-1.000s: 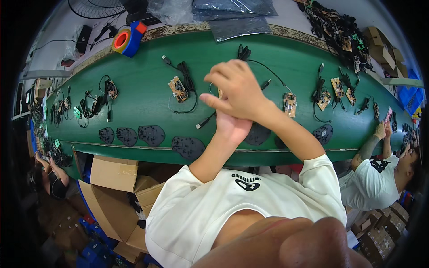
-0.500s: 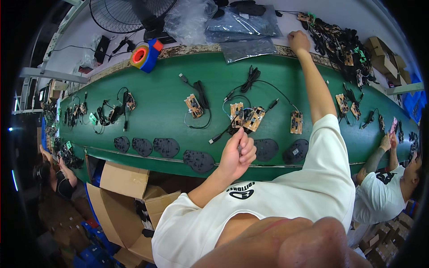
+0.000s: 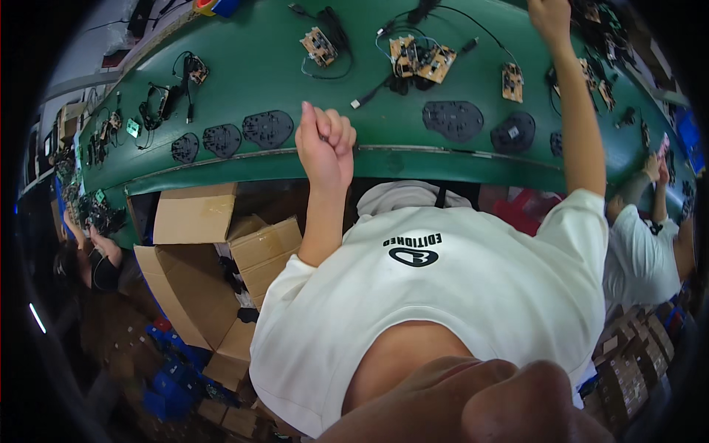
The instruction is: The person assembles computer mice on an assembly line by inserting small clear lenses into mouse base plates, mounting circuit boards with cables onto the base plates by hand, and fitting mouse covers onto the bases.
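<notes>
My left hand (image 3: 325,144) is raised over the table's front edge, its fingers curled closed. Whatever it may hold is hidden in the curl. To its left lies a row of black plastic mouse bottom shells (image 3: 267,130). On its other side are more, including one flat shell (image 3: 453,120) and another with a pale square on it (image 3: 512,133). My right hand (image 3: 550,18) reaches far over the table at the top edge, its fingers cut off. Between the hands lie a brown circuit board with a black cable (image 3: 319,46), two boards together (image 3: 422,59) and a single board (image 3: 512,83).
The green table (image 3: 258,81) runs across the view. An open cardboard box (image 3: 185,295) stands below its front edge. More cabled boards (image 3: 159,103) lie at the left. One person (image 3: 100,258) works at far left, another (image 3: 642,251) at right.
The view has tipped down, so the fan, bags and tape roll have mostly or wholly left it. My left hand has moved left, away from the paired boards. My right arm stays stretched out.
</notes>
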### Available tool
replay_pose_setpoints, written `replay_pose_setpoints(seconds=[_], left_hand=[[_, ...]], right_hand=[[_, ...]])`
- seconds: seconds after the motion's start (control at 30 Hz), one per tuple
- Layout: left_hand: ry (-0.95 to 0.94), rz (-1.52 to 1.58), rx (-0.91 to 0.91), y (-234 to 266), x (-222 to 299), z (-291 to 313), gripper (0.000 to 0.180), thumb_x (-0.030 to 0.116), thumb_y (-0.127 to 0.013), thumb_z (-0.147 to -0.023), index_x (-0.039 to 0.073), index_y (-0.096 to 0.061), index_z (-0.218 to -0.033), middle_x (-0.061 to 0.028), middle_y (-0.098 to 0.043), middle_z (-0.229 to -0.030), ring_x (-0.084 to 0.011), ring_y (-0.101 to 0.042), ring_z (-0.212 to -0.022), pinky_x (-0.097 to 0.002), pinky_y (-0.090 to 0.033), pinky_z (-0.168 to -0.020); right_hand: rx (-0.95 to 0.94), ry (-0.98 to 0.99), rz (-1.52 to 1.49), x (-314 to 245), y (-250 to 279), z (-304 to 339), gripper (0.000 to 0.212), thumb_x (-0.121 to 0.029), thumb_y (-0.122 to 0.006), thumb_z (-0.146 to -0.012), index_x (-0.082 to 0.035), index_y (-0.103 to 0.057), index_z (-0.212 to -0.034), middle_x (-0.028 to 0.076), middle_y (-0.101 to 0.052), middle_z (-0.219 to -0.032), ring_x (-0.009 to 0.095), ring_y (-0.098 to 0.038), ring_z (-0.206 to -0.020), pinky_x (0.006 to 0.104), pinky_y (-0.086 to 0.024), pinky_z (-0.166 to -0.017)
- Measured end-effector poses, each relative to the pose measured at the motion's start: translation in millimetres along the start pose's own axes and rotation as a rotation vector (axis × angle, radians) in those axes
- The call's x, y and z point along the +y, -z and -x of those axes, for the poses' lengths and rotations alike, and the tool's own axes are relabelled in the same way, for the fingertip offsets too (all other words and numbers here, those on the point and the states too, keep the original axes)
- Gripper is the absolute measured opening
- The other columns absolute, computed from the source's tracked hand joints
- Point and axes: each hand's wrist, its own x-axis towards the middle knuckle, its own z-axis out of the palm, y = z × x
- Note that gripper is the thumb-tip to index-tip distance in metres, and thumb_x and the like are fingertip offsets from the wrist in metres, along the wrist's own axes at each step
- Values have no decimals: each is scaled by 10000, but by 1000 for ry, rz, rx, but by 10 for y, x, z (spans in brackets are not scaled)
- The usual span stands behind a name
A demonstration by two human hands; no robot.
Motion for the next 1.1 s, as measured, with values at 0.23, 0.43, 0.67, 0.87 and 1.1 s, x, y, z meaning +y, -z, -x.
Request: replay_pose_setpoints(seconds=[0.23,0.43,0.67,0.87,1.1], left_hand=[[-71,-199,-85,227,-489,75,454,304,-415,-1056,74,-388,-665,-16,-385,-578,-88,-321,-472,-247,-249,-434],[-364,-507,-217,345,-757,107,500,250,-469,-1037,34,-420,-588,-21,-437,-547,-78,-364,-483,-248,-255,-456],[-891,-1044,244,775,-201,372,470,236,-603,-972,16,-457,-583,-9,-402,-503,-85,-333,-488,-276,-268,-465],[-686,-1810,138,1018,154,17,426,424,-656,-857,45,-612,-668,-156,-616,-628,-385,-603,-628,-452,-467,-586],[-681,-1865,188,887,92,-220,443,430,-595,-894,41,-631,-684,-144,-645,-666,-370,-621,-637,-458,-474,-595]], right_hand=[[-419,28,-114,-871,58,2097,152,-158,-695,-872,-28,-650,-938,101,-653,-879,280,-631,-769,363,-495,-690],[-363,238,72,-742,-97,2196,156,-198,-715,-833,-53,-679,-877,60,-624,-927,276,-585,-906,378,-466,-785],[-345,211,181,-695,-87,2249,160,-240,-711,-836,-83,-682,-840,39,-617,-938,258,-577,-935,395,-428,-818],[-324,170,259,-686,-88,2251,201,-281,-694,-853,-84,-660,-864,46,-613,-912,270,-579,-944,422,-417,-830],[-252,66,226,-812,114,2222,244,-289,-670,-890,-46,-680,-872,85,-638,-899,287,-610,-872,411,-461,-791]])
